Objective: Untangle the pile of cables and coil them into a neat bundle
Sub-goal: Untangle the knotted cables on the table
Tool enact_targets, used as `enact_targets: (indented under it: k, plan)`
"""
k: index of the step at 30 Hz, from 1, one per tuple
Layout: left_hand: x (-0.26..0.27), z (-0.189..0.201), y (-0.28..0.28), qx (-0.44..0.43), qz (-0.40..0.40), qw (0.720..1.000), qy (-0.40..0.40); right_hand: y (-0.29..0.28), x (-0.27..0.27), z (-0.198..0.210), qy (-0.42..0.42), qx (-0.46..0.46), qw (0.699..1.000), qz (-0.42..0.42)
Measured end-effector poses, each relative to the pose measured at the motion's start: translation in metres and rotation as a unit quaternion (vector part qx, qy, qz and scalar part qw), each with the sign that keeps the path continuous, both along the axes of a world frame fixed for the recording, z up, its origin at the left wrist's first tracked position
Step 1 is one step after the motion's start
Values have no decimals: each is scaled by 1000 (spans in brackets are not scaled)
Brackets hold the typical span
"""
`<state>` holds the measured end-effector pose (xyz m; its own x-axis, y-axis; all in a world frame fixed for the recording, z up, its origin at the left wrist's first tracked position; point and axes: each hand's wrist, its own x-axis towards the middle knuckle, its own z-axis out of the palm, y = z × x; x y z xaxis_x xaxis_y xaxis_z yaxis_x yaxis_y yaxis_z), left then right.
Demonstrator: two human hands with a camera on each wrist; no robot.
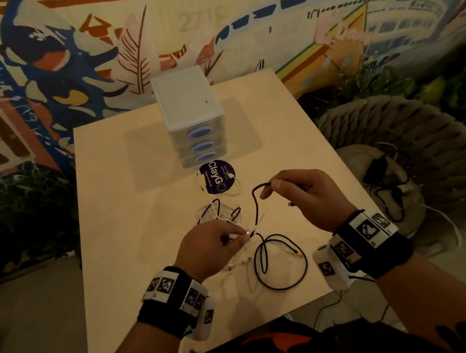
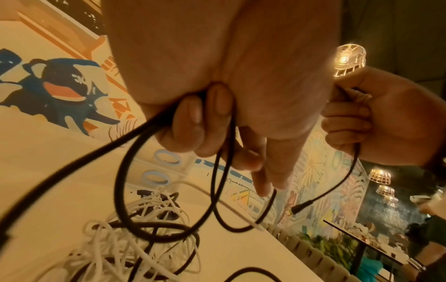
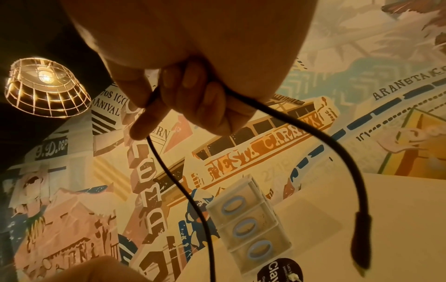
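My left hand (image 1: 206, 249) and right hand (image 1: 307, 198) both pinch the black cable (image 1: 255, 206) over the table's (image 1: 155, 309) near edge; I judge it light, limp and tangle-prone, best gripped just behind its plug.

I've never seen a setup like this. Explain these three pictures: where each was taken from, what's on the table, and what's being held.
There is no machine here: a person works with two bare hands. The wide picture comes from a camera on the head, looking down. The other two come from cameras strapped to the wrists, in wrist bands with black-and-white marker squares. They look along each palm, so skin fills the top.

The left hand and right hand each pinch the same black cable, lifted between them. One plug dangles below the right hand.

On the pale table lie a tangle of white and black cables, a white three-drawer box and a dark round ClayGo sticker.
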<state>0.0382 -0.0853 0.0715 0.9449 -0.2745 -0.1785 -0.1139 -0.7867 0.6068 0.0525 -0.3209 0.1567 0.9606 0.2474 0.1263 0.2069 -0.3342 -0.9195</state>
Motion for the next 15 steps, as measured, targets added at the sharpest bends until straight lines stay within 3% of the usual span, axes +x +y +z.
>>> enact_targets:
  k: [4, 8, 15]
  plan:
    - [-5, -3, -7, 0, 11, 1000, -19, 6, 2, 0, 5, -1, 1000, 16]
    - [-4, 0, -10, 34, 113, 993, 8, 10, 2, -1, 21, 13, 999, 42]
    - [-2, -8, -3, 30, 39, 999, -7, 17, 2, -3, 30, 8, 998, 45]
